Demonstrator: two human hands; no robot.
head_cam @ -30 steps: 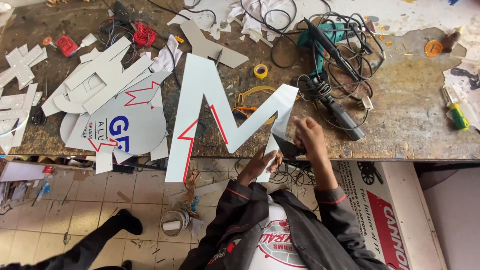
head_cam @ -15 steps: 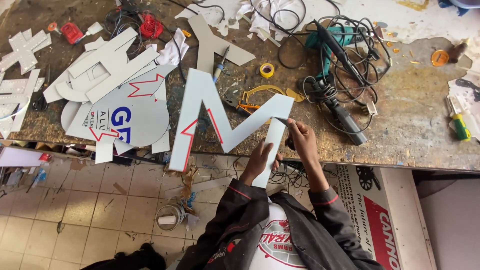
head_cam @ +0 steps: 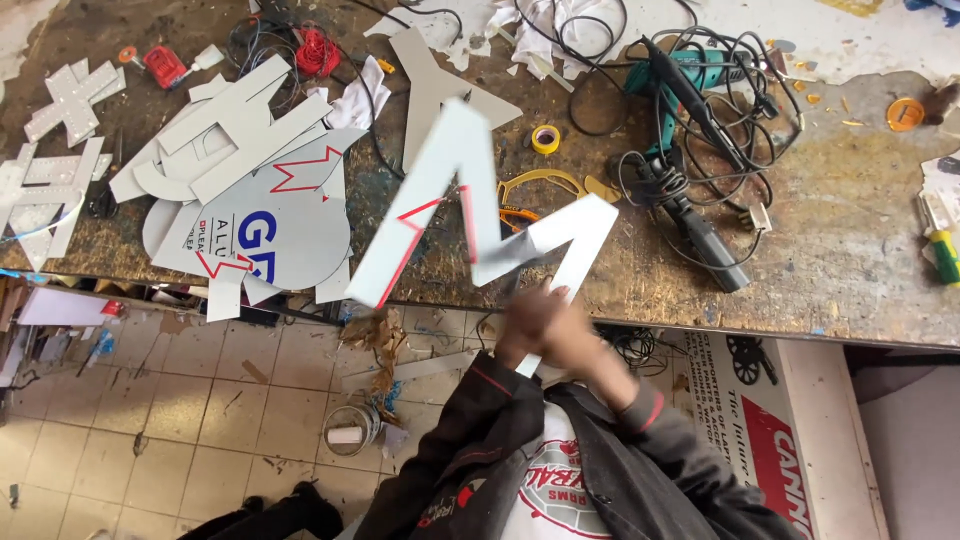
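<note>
Hands (head_cam: 540, 325), seemingly gripping M-shaped cutout (head_cam: 470, 215)

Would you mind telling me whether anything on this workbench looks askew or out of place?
The big white M-shaped letter is tilted and lifted off the bench, gripped at one leg by both hands. Tangled black cables sprawl around the teal drill.

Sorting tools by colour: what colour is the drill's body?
Teal drill, with black cable; head view.
</note>
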